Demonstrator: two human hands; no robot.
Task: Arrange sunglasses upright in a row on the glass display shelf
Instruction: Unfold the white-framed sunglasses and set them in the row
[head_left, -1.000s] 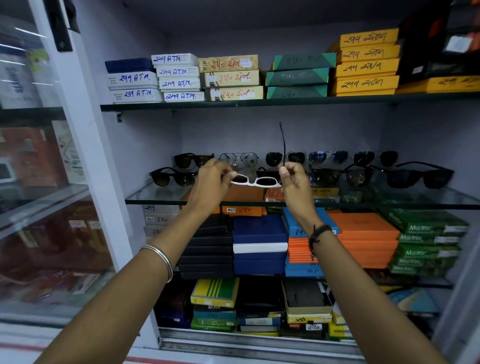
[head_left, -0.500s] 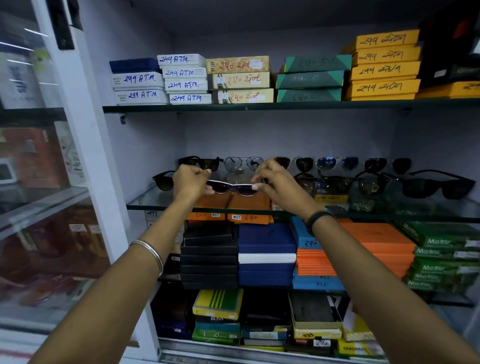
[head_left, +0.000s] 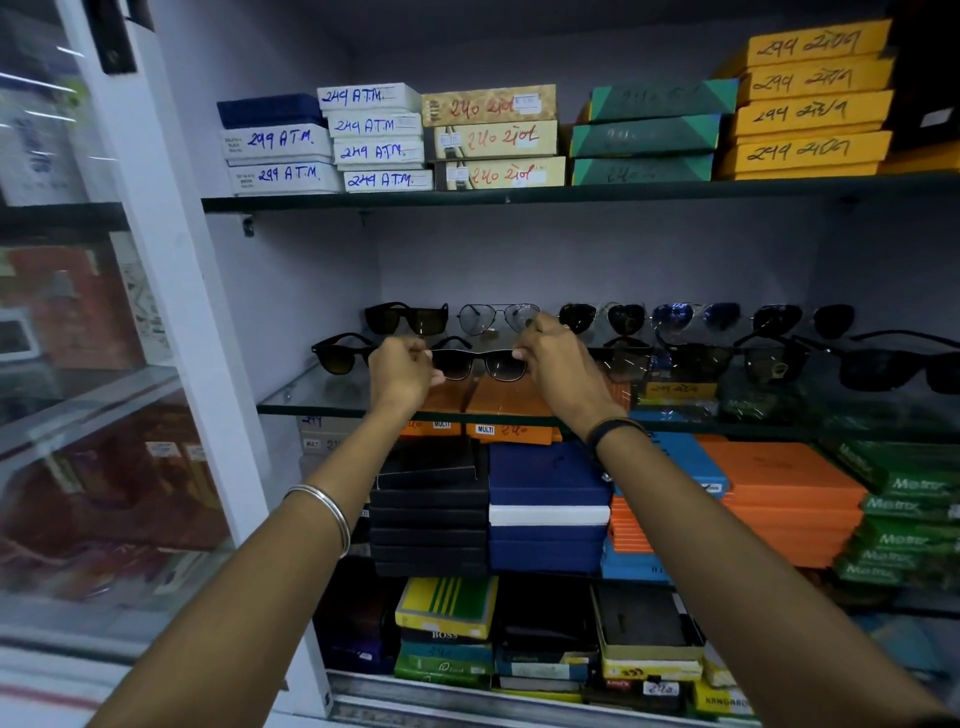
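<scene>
A pair of dark sunglasses (head_left: 480, 364) stands upright in the front row on the glass display shelf (head_left: 296, 397), lenses facing me. My left hand (head_left: 400, 371) pinches its left end and my right hand (head_left: 558, 364) pinches its right end. To the left stands another dark pair (head_left: 340, 353). A back row holds several pairs, among them a black pair (head_left: 408, 318) and a clear aviator pair (head_left: 496, 318). More dark pairs (head_left: 769, 358) fill the front row to the right.
Stacked labelled boxes (head_left: 493, 137) fill the shelf above. Orange boxes (head_left: 511, 410) and blue, black and green boxes (head_left: 545, 499) sit under the glass. A white cabinet post (head_left: 171, 291) and a glass pane stand at left.
The held pair's raised temple arm has been brought down. Both hands carried the pair lower and to the shelf's front row; it now faces me with dark lenses, upright.
</scene>
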